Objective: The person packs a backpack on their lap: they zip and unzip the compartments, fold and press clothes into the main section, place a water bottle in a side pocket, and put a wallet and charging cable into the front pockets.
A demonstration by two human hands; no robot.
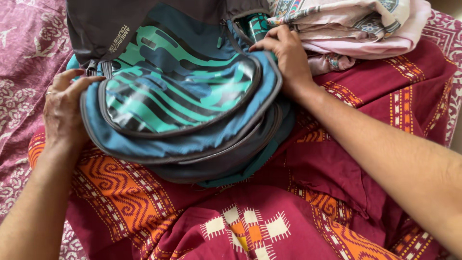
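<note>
- A backpack [178, 96], blue and grey with a teal wavy pattern on its front pocket, lies on a maroon cloth [308, 192] spread over the bed, toward the far edge and a little left of the middle.
- The left hand [65, 108] grasps the backpack's left side; the thumb lies over the top of the seam by the zip and the fingers curl behind the fabric, so the grip is clenched on the bag. A ring shows on one finger.
- The right hand [286, 55] presses on the upper right rim of the front pocket, fingertips tucked into the fabric at the zip line, grasping the backpack there.
- Folded pale pink clothes [356, 29] with printed borders sit just beside the right hand, at the far right corner.
- The maroon cloth bears orange and cream woven bands.
- A purple floral bedsheet [21, 62] shows along the left edge.
</note>
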